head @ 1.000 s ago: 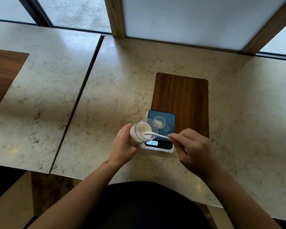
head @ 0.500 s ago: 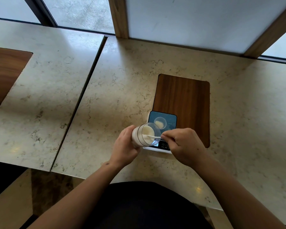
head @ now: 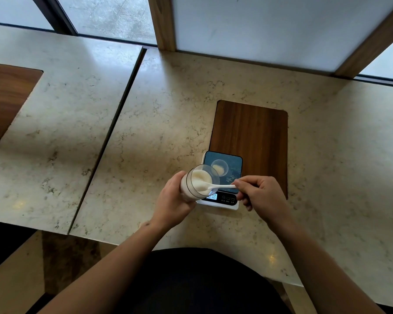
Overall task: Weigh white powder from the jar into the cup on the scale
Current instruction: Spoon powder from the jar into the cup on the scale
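My left hand (head: pixel 171 201) grips a clear jar (head: pixel 196 183) of white powder, tilted with its mouth toward the right, just above the scale's left front corner. My right hand (head: pixel 260 196) pinches the handle of a white spoon (head: pixel 220 186) whose bowl sits inside the jar mouth against the powder. A small clear cup (head: pixel 219 167) with a little white powder stands on the dark platform of the white digital scale (head: pixel 227 202). The lit display is partly hidden by the jar.
The scale rests at the near end of a dark wooden inlay (head: pixel 252 137) in the marble table (head: pixel 168 114). A seam (head: pixel 114 132) divides this table from another on the left. Window frames run along the back edge.
The spoon's bowl has gone deeper into the jar's powder. My right hand, which had slid left over the scale display, has drawn back right, uncovering the display.
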